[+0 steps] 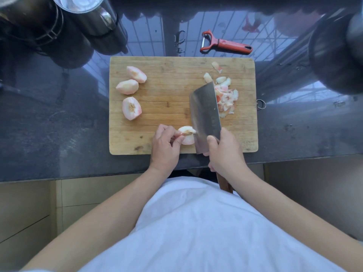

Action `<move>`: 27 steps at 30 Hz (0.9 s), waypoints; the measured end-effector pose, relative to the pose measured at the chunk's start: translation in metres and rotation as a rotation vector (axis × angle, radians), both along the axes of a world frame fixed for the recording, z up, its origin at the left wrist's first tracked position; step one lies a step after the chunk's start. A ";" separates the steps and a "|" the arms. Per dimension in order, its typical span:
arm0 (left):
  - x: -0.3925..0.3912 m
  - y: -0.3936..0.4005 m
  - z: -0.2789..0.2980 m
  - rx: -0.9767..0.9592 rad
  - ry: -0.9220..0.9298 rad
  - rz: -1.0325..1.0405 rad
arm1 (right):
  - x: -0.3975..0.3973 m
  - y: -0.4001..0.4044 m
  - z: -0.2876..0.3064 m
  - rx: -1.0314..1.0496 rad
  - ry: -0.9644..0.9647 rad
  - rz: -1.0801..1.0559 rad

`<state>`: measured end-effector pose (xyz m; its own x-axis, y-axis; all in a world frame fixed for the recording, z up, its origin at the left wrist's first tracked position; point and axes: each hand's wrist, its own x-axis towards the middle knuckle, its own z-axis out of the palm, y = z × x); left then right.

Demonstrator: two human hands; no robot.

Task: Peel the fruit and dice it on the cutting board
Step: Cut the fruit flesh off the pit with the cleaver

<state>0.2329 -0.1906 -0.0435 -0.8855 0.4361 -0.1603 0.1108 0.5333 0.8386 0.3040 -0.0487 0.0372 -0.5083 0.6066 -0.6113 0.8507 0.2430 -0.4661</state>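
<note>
A wooden cutting board (169, 79) lies on the dark counter. Three peeled peach wedges (128, 86) sit at its left side. Near the board's front edge my left hand (165, 146) pinches a fourth peach piece (186, 134) that shows its pit hollow. My right hand (225, 152) grips the handle of a cleaver (205, 112), and its blade stands against the right side of that piece. A pile of pink peel scraps (225, 95) lies to the right of the blade.
A red peeler (225, 44) lies on the counter behind the board. Metal pots (84, 14) stand at the back left and a dark round vessel (337, 50) at the right. The counter's front edge runs just below the board.
</note>
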 end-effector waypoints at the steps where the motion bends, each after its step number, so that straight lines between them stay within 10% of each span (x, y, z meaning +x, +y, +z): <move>1: 0.000 0.000 0.001 -0.004 0.004 -0.005 | -0.003 0.000 -0.002 -0.003 0.009 0.001; 27: 0.015 0.021 0.023 -0.210 0.088 -0.160 | 0.033 0.054 0.005 -0.069 0.156 0.182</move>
